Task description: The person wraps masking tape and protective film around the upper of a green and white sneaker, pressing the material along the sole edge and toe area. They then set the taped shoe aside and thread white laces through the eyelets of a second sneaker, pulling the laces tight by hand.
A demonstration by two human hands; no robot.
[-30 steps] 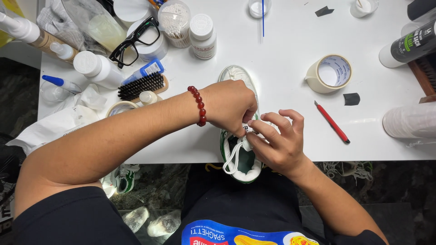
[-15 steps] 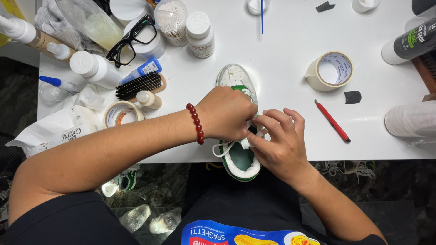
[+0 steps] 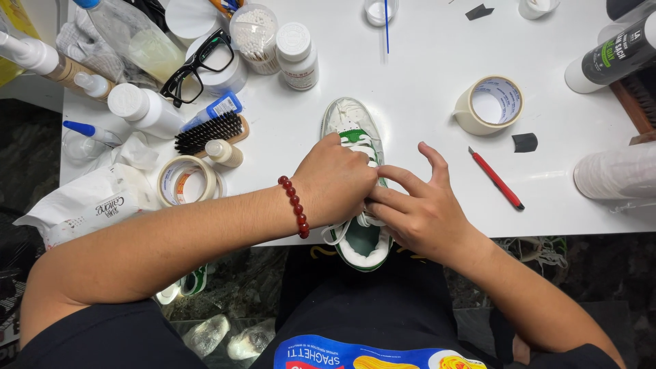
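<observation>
With our left hand pressing the white-and-green sneaker and right hand pinching its white lace, we should pull evenly.

Bright overhead light is flooding the white desk; shadows are lying soft and short; the floor below is staying dim; focus is holding sharp.
</observation>
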